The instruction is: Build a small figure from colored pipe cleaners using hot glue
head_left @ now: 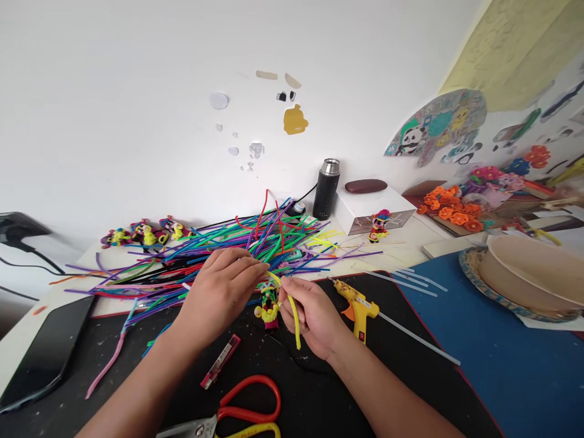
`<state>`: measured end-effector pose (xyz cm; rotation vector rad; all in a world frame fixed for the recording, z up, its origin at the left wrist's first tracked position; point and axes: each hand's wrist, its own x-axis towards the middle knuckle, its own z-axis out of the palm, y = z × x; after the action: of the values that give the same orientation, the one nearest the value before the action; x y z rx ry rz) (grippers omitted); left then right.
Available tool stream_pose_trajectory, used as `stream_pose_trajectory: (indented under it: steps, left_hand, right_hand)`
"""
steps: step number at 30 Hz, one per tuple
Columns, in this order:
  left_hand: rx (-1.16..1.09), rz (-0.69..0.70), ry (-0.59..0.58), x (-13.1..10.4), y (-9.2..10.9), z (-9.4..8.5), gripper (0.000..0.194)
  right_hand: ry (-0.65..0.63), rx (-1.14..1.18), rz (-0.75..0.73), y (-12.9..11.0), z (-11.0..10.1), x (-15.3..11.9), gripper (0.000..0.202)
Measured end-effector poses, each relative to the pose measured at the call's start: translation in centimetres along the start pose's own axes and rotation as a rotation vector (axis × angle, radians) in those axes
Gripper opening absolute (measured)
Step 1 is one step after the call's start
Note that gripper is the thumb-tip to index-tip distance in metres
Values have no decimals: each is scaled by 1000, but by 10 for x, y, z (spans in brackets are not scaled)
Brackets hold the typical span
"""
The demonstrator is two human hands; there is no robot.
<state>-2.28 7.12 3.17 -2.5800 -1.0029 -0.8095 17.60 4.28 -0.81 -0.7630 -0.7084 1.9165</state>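
Observation:
A yellow pipe cleaner (295,319) runs between my two hands, its loose end curving down in front of my right palm. My right hand (312,313) pinches it between thumb and fingers. My left hand (223,289) is closed at the other end, fingertips pressed on the same pipe cleaner. Just below and between the hands stands a small doll made of pipe cleaners (269,310), with yellow, green and magenta parts. Its upper part is partly covered by my hands.
A pile of coloured pipe cleaners (150,286) lies behind my hands. To the right is a yellow glue gun (360,307). Scissors (249,398) and a red-cased blade box (220,362) lie in front. A black bottle (326,188), a phone (48,353) and a finished doll (379,226) stand or lie around.

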Motion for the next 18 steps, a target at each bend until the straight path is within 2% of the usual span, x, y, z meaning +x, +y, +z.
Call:
stream_pose_trajectory:
  steps: [6, 10, 13, 18]
  left_hand:
    - [64, 28, -3, 2, 3, 1, 20]
    - [-6, -34, 22, 3, 4, 1, 21]
    - [-108, -46, -36, 3, 4, -1, 20]
    - [-115, 52, -128, 3, 6, -1, 20]
  right_hand:
    - [-13, -7, 2, 1, 2, -1, 48]
    - [-9, -7, 2, 2, 1, -2, 47]
    - [-18, -1, 4, 4, 0, -1, 47]
    - [-22, 4, 3, 6, 0, 0, 49]
